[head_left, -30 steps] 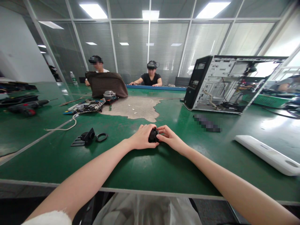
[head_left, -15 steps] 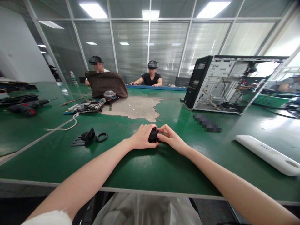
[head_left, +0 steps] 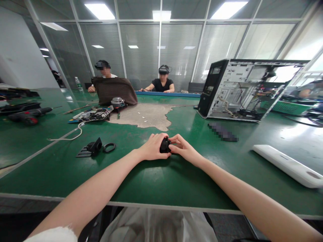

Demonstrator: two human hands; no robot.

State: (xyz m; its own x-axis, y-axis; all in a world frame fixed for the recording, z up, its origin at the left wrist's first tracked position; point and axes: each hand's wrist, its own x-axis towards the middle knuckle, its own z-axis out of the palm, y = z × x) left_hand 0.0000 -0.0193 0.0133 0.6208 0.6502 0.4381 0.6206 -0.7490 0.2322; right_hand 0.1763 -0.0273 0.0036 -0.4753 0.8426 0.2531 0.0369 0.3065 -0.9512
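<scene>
A small black part (head_left: pixel 164 145) is between my two hands, just above the green table (head_left: pixel 151 181). My left hand (head_left: pixel 153 148) is wrapped round its left side, thumb below and fingers over the top. From the right, my right hand (head_left: pixel 182 147) pinches the part's right edge with thumb and fingertips. Its lower fingers and the part's far side are hidden. To the left lie a black bracket-like piece (head_left: pixel 94 147) and a black ring (head_left: pixel 109 147).
An open computer case (head_left: pixel 214 89) stands at the back right, with a dark blurred object (head_left: pixel 222 131) and a white elongated object (head_left: pixel 287 165) nearer. Circuit boards (head_left: pixel 92 115), a cable and a drill (head_left: pixel 30 116) lie left. Two people sit across the table.
Both hands and the black part stay almost in place. The view has shifted very slightly.
</scene>
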